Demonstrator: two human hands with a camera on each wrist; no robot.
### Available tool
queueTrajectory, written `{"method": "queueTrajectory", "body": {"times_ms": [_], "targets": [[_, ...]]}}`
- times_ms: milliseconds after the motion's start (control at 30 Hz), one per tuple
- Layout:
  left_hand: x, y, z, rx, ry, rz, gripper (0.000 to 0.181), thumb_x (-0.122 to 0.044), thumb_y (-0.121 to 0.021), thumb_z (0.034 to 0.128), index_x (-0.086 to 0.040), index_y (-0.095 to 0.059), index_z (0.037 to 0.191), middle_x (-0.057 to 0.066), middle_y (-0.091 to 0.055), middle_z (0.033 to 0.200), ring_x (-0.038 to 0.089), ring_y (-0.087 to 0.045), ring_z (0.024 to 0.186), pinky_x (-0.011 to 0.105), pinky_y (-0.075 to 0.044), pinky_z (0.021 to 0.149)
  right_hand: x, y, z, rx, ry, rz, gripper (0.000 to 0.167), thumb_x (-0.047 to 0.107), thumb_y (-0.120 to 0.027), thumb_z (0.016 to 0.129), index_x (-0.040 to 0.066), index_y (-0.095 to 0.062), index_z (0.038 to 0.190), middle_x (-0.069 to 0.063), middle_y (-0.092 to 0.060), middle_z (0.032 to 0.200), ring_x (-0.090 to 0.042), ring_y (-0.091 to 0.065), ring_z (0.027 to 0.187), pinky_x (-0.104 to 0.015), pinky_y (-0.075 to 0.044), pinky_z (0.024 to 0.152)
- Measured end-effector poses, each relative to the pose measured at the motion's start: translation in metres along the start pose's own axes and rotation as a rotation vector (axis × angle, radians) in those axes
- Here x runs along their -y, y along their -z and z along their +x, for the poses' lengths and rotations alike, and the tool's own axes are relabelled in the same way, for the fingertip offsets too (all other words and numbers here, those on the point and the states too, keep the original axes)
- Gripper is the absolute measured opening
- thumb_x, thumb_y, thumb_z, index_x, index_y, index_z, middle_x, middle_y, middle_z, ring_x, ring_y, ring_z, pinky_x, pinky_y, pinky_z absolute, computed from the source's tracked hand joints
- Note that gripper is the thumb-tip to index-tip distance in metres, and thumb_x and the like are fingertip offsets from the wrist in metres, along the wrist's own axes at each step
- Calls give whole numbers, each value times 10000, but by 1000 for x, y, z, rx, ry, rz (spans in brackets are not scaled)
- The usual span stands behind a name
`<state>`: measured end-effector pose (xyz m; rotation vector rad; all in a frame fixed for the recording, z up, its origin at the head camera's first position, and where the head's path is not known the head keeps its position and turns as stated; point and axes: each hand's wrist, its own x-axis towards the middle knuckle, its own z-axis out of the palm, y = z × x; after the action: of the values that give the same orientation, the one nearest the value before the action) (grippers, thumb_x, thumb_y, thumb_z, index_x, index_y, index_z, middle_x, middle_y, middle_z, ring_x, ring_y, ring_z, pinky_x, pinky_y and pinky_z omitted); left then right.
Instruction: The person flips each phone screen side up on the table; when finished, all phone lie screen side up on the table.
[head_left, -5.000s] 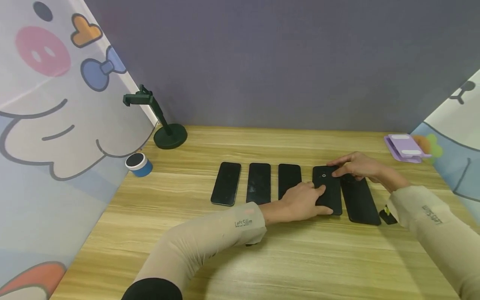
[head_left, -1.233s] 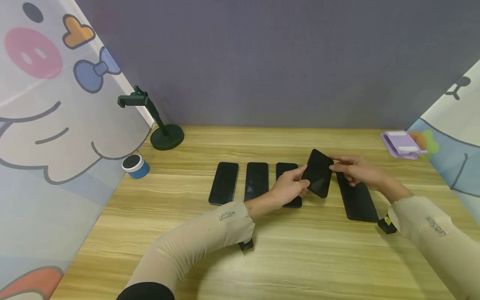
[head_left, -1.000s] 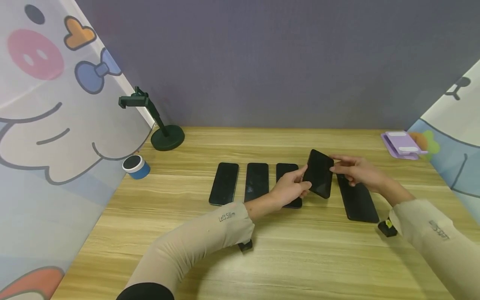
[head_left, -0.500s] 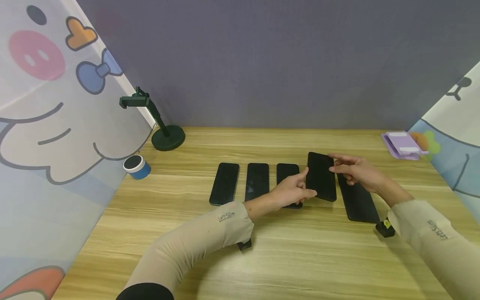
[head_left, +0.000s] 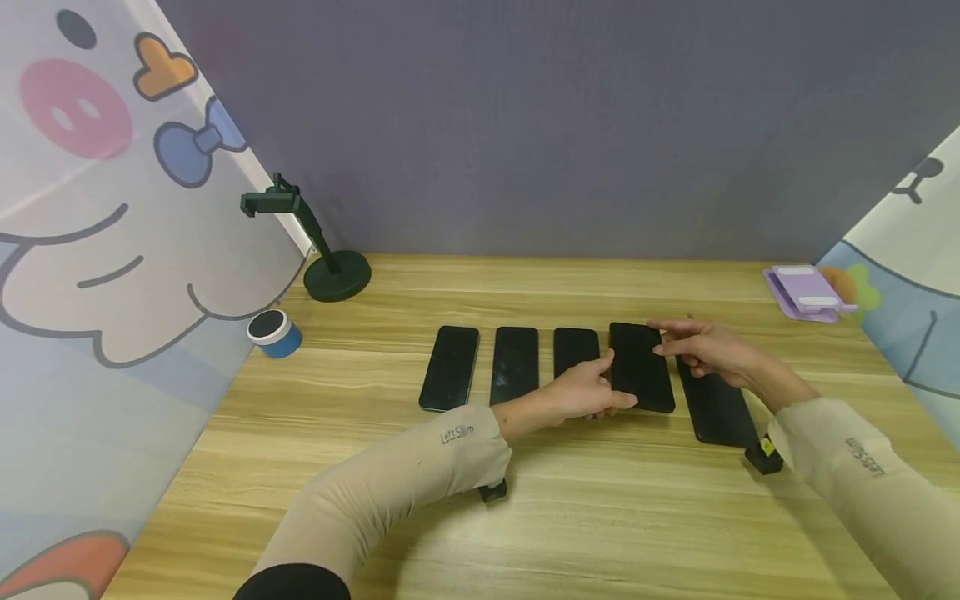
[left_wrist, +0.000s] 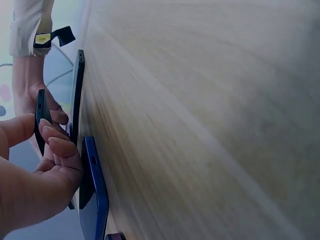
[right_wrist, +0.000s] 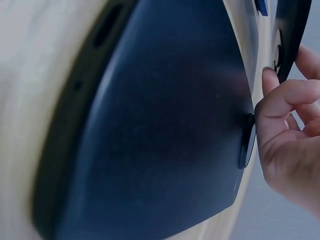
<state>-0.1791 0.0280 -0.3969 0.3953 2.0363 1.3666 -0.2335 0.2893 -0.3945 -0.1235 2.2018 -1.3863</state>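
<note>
Phone (head_left: 640, 367) in both hands, left hand (head_left: 581, 390) pinching lower left edge, right hand (head_left: 708, 346) pinching upper right corner; screen up, just above table (head_left: 600, 525). Three phones (head_left: 450, 367) to its left lie screen up, look done; held one not yet set down. Rightmost phone (head_left: 717, 408) back up, probably remaining.

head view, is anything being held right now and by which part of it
A black phone: the left hand grips it at its lower left, the right hand at its upper right corner.
</note>
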Motion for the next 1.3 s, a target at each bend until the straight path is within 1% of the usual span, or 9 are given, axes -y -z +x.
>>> {"method": "queueTrajectory", "body": {"times_ms": [167,300,533,667,867,1000,1133,1300], "targets": [[-1,-1,0,-1,33,9,876,-293,-680,969,-172,-117,1629,31,-584,645,124,-424,512,253,-378,548,3,-2,1,8,-19,-15,728,264,-646,985,105,-281,1595,-56,-415,1115,-80,-288,541,-269,-326,524],[-2,-3,1,-5,57,14,874,-301,-680,969,-168,-123,1629,30,-598,650,119,-407,500,255,-365,548,7,-3,1,15,-34,-50,735,278,-656,976,99,-293,1590,-94,-411,1185,-76,-283,528,-261,-324,517],[-7,-3,-1,-7,86,77,866,-320,-673,972,-145,-133,1626,46,-661,724,131,-421,513,252,-369,543,12,-5,2,34,-68,-108,748,280,-653,975,66,-280,1588,-187,-396,1320,-60,-275,496,-252,-314,510],[-8,-4,-1,-3,91,101,865,-316,-675,970,-126,-140,1624,51,-685,763,146,-476,569,252,-408,595,15,-6,2,32,-80,-115,740,251,-655,970,50,-289,1581,-184,-416,1308,-57,-272,489,-252,-312,507],[-8,-6,2,-10,94,162,865,-328,-679,967,-123,-152,1622,37,-699,771,164,-550,642,251,-444,649,16,-7,2,17,-86,-130,730,231,-674,953,53,-325,1570,-151,-447,1231,-62,-271,488,-250,-304,505],[-7,-7,3,-6,89,170,867,-324,-683,965,-118,-155,1621,34,-697,764,166,-578,665,246,-456,654,16,-6,1,17,-86,-150,732,235,-676,949,54,-330,1568,-181,-450,1281,-69,-269,489,-255,-304,507],[-7,-7,3,-2,87,174,870,-321,-686,963,-120,-154,1621,38,-691,756,168,-570,655,244,-455,640,16,-6,1,18,-84,-176,734,248,-676,950,58,-331,1569,-220,-450,1358,-70,-266,485,-256,-317,508],[-7,-7,3,-1,89,202,868,-325,-682,965,-126,-152,1622,22,-695,759,159,-565,631,238,-454,629,17,-7,2,17,-64,-224,722,257,-675,950,41,-350,1557,-240,-525,1345,-66,-271,471,-264,-347,490]]}}
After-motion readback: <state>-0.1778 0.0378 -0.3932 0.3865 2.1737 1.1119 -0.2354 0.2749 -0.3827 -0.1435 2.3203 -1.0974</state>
